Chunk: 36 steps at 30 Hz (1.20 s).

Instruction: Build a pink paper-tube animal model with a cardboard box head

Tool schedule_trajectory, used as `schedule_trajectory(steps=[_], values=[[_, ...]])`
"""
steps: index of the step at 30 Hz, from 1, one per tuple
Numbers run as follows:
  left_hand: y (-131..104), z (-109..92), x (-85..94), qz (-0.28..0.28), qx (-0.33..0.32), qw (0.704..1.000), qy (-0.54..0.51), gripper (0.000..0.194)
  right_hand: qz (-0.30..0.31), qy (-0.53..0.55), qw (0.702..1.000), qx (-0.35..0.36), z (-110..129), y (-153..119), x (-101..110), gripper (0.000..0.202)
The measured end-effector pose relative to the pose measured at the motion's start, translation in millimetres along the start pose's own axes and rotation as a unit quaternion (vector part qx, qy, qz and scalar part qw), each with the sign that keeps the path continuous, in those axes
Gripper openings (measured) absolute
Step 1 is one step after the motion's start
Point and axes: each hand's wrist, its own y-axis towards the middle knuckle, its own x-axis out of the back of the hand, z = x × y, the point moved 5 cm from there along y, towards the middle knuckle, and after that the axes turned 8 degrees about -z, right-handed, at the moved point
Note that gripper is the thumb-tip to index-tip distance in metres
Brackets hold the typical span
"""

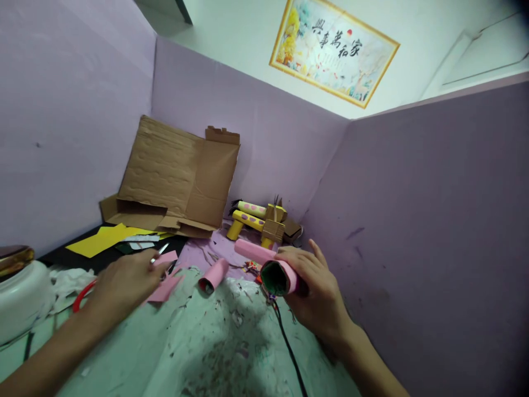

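My right hand (pixel 312 286) is wrapped around a pink paper-covered tube (pixel 291 277), its open dark-green end facing me. A second, slimmer pink roll (pixel 254 251) sticks out to the left behind it. At the left, my left hand (pixel 130 278) is closed over scissors (pixel 160 252); a metal blade shows at the fingers and a red handle near the wrist. The fingertips are partly hidden. Beside that hand are pink paper pieces (pixel 165 289). Between my hands a short pink tube (pixel 214 275) lies on the table.
Yellow giraffe-like tube figures (pixel 250 220) stand at the back. Flattened cardboard (pixel 177 171) leans on the purple partition (pixel 248 132). Yellow paper (pixel 99 241) and a white jar (pixel 25 298) are at left. A black cable (pixel 285 336) runs toward me across the stained green tabletop (pixel 206 347).
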Motion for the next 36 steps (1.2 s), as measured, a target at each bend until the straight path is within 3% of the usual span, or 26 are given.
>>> schedule_trajectory(steps=[1, 2, 5, 7, 9, 11, 13, 16, 17, 19, 21, 23, 25, 27, 31, 36], values=[[1, -12, -1.5, 0.009, 0.098, 0.993, -0.061, 0.023, -0.001, -0.015, 1.000, 0.020, 5, 1, 0, 0.037], [0, -30, -10.5, 0.077, 0.162, 0.969, -0.170, 0.028, -0.002, -0.028, 0.999, 0.037, 9, 2, -1, 0.037], [-6, -88, -32.1, 0.166, 0.286, 0.828, -0.454, 0.047, 0.005, -0.063, 0.995, 0.077, 19, 0, -6, 0.034], [-11, -117, -46.7, 0.215, 0.328, 0.729, -0.560, 0.049, 0.018, -0.084, 0.991, 0.100, 23, -2, -12, 0.035], [-13, -135, -58.4, 0.252, 0.334, 0.657, -0.627, 0.040, 0.034, -0.105, 0.987, 0.118, 25, -4, -18, 0.042], [-13, -142, -66.4, 0.263, 0.338, 0.605, -0.671, 0.031, 0.040, -0.135, 0.981, 0.132, 26, -4, -22, 0.049], [-11, -140, -71.8, 0.249, 0.352, 0.571, -0.698, 0.023, 0.022, -0.171, 0.975, 0.137, 28, -5, -21, 0.054], [-6, -129, -77.2, 0.225, 0.356, 0.547, -0.723, 0.021, -0.097, -0.180, 0.975, 0.083, 27, -12, -6, 0.058], [-4, -125, -78.7, 0.221, 0.350, 0.540, -0.732, 0.023, -0.157, -0.155, 0.975, 0.030, 23, -18, 3, 0.059], [-2, -119, -82.0, 0.223, 0.338, 0.524, -0.749, 0.030, -0.251, -0.045, 0.957, -0.141, 5, -35, 13, 0.053], [-2, -114, -86.0, 0.234, 0.333, 0.509, -0.759, 0.032, -0.234, 0.138, 0.898, -0.345, -20, -52, 3, 0.042], [-4, -113, -91.1, 0.251, 0.332, 0.501, -0.759, 0.032, -0.123, 0.332, 0.813, -0.463, -29, -60, -24, 0.041], [-9, -115, -97.4, 0.271, 0.329, 0.499, -0.755, 0.034, -0.022, 0.478, 0.744, -0.466, -23, -55, -45, 0.046], [-15, -118, -105.2, 0.289, 0.329, 0.492, -0.752, 0.038, 0.012, 0.554, 0.709, -0.435, -14, -45, -56, 0.045], [-23, -122, -119.8, 0.302, 0.335, 0.478, -0.753, 0.036, -0.030, 0.562, 0.695, -0.448, -14, -39, -68, 0.032], [-20, -108, -122.0, 0.232, 0.367, 0.539, -0.722, 0.030, -0.097, 0.526, 0.710, -0.457, -35, -51, -76, 0.035]])
